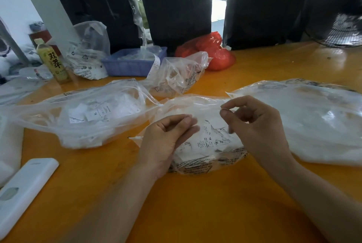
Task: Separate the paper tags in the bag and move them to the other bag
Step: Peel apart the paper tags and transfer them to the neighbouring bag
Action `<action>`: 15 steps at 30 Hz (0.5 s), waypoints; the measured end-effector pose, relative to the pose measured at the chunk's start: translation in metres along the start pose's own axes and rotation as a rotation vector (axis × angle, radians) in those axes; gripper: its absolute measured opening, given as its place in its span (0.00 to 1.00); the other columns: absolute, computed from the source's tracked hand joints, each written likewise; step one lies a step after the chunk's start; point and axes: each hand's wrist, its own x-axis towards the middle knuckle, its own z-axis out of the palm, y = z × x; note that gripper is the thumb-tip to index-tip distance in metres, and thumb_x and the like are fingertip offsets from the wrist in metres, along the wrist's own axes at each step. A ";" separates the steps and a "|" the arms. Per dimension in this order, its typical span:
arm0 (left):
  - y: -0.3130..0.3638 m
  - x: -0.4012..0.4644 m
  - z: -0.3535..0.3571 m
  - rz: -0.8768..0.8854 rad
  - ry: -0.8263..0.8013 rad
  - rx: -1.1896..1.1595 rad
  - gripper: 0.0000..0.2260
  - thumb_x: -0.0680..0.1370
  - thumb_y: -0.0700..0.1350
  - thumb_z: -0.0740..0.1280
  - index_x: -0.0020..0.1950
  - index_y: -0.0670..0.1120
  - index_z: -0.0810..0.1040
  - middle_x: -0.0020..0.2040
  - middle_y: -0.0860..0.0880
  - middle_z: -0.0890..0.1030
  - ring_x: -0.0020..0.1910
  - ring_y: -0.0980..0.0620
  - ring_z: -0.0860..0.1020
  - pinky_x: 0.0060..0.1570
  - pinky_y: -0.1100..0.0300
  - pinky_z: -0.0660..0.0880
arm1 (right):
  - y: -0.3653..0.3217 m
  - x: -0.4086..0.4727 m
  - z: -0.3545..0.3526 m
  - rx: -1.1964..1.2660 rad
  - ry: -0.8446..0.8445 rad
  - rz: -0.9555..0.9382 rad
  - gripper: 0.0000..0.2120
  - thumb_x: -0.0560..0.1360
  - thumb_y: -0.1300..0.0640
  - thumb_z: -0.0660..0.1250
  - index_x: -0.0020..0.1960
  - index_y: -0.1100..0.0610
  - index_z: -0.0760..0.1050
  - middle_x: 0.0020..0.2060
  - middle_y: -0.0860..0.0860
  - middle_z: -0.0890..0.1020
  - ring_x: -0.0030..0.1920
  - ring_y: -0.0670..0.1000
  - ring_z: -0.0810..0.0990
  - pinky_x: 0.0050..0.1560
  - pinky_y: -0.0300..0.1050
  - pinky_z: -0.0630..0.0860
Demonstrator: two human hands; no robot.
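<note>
So in the head view we've got both hands over the middle clear bag [197, 162] on the orange table [195, 203]. Our left hand [166, 141] sits palm-up at the bag's left edge, fingers curled in with the thumb meeting the fingertips. It looks like a pinch, but we honestly can't tell if there's a tag or plastic in there. Our right hand [256, 125] hangs just above the bag's right side, thumb and forefinger nipped together on what looks like the thin plastic edge of the bag mouth, other fingers loosely bent.

The paper tags [210, 141] are right between the two hands, inside that middle bag, a white heap with size prints like XL showing through.

Left of our left hand there's a second clear bag [82, 119], also with loose white tags in it. Right of our right hand lies a bigger bag full of white stuff [313, 125], contents too blurry to call.

Beyond the hands: a small crumpled bag [176, 76], a blue basket [133, 62], a red bag [213, 52], and a green tea bottle [52, 62] far left. Near our left forearm sits a white flat device [25, 190].
</note>
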 end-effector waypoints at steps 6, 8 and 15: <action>-0.002 0.001 0.001 -0.005 0.022 0.005 0.07 0.72 0.42 0.77 0.49 0.42 0.89 0.51 0.36 0.87 0.52 0.41 0.88 0.48 0.62 0.84 | 0.001 -0.001 0.005 -0.053 0.017 0.039 0.06 0.75 0.52 0.76 0.50 0.46 0.81 0.37 0.43 0.85 0.38 0.43 0.84 0.39 0.33 0.77; -0.001 0.000 0.001 -0.005 0.009 0.003 0.09 0.70 0.43 0.77 0.49 0.43 0.89 0.52 0.36 0.87 0.53 0.41 0.88 0.49 0.62 0.83 | 0.002 0.000 0.005 -0.029 0.036 0.076 0.13 0.75 0.54 0.76 0.57 0.45 0.77 0.36 0.44 0.85 0.37 0.43 0.83 0.38 0.33 0.77; -0.002 0.000 0.002 -0.010 -0.008 0.016 0.11 0.70 0.40 0.76 0.52 0.40 0.88 0.52 0.36 0.87 0.52 0.41 0.88 0.49 0.62 0.83 | 0.001 0.003 0.000 0.115 0.043 0.111 0.08 0.77 0.59 0.75 0.52 0.47 0.82 0.43 0.46 0.86 0.44 0.48 0.85 0.45 0.39 0.82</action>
